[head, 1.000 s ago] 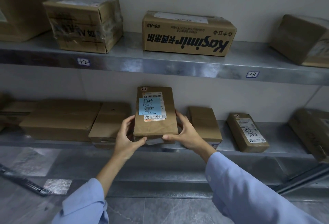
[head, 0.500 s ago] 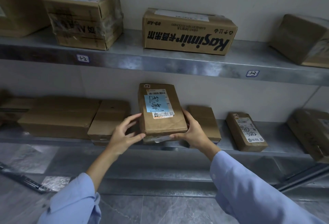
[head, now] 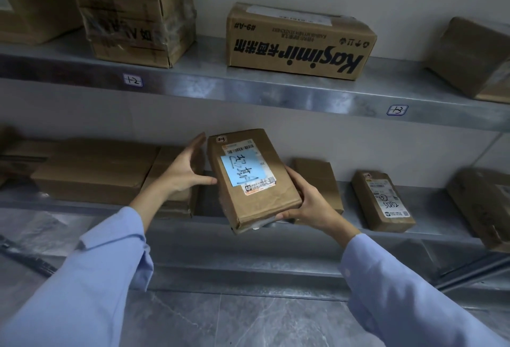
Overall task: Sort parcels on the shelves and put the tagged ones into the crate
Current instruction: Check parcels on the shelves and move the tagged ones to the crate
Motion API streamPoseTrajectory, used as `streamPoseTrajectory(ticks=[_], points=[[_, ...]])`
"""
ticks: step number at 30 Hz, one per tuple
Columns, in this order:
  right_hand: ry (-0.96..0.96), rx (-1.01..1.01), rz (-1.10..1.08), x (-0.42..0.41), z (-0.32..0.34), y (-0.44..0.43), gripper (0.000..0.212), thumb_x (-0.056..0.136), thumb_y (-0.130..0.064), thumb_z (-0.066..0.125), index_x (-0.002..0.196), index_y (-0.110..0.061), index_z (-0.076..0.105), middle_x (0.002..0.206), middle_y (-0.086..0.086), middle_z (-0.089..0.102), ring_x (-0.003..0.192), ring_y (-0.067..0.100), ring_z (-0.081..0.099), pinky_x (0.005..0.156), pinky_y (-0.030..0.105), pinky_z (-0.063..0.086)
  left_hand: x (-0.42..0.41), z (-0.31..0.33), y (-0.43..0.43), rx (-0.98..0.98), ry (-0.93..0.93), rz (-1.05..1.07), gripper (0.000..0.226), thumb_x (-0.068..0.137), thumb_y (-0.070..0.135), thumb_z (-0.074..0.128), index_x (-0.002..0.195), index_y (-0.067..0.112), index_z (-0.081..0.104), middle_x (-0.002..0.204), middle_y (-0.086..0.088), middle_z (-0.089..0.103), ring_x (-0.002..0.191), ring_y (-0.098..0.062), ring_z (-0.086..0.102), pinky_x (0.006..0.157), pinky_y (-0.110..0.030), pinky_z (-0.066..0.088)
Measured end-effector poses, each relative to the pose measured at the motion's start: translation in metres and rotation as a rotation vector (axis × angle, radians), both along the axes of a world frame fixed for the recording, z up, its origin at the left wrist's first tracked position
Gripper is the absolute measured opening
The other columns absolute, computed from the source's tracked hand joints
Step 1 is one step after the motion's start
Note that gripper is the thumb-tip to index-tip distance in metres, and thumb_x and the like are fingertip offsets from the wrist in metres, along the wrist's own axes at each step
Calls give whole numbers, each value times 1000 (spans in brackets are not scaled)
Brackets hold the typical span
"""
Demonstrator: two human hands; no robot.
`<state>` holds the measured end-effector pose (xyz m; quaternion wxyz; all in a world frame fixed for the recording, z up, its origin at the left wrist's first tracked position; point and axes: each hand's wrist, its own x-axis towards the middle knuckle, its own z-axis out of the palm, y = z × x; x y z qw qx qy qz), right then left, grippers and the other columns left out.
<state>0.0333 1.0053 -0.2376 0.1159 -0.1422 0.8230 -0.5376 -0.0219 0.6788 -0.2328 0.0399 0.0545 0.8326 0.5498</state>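
Note:
A brown cardboard parcel with a white barcode label and a blue handwritten tag is held tilted in front of the lower shelf. My right hand grips its lower right corner, fingers curled under the bottom edge. My left hand is spread open at the parcel's left side, thumb tip near its edge, fingers reaching up beside the top corner. No crate is in view.
On the lower shelf lie flat brown parcels at left, a small box behind my right hand, and a labelled parcel at right. The upper shelf carries a Kasimir carton and a taped box.
The tagged parcel has swung clockwise and come toward me off the shelf. My left hand has let go of its lower left corner and opened, moving up its left side.

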Motion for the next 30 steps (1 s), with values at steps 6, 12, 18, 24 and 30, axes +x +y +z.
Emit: streamPoseTrajectory(ticks=[6, 12, 18, 24, 30], points=[[109, 37, -31, -3, -3, 9, 102, 63, -7, 91, 145, -30, 34, 138, -8, 52, 130, 10, 50, 105, 27, 45, 1, -5, 4, 42, 72, 19, 112, 55, -6, 90, 149, 19, 34, 150, -3, 42, 138, -16, 40, 116, -42, 33], [206, 19, -262, -5, -7, 12, 74, 66, -6, 87, 132, -14, 54, 120, 0, 63, 113, 15, 62, 93, 19, 52, 15, -8, 3, 146, 165, 133, 82, 58, -9, 88, 126, 19, 50, 131, -8, 59, 120, -19, 58, 104, -36, 47], [205, -12, -384, -9, -12, 9, 61, 70, -1, 84, 124, -9, 56, 110, 3, 68, 102, 12, 67, 87, 20, 54, 35, -10, -3, 117, 204, 169, 73, 59, -4, 88, 107, 34, 49, 115, 11, 64, 114, -5, 59, 94, -30, 48], [188, -73, -351, -17, -14, 6, 51, 75, -3, 81, 118, -12, 55, 109, 2, 68, 92, 9, 70, 82, 23, 57, 56, -15, -8, 70, 210, 212, 88, 59, 1, 90, 127, 40, 50, 126, 16, 59, 117, -1, 57, 96, -21, 47], [200, -76, -216, -15, -12, 9, 33, 87, -6, 71, 119, -6, 62, 115, 5, 69, 104, 18, 68, 94, 45, 55, 82, -25, -2, 98, 192, 298, 88, 62, -5, 87, 126, 45, 51, 118, 14, 67, 109, -7, 65, 81, -22, 55]])
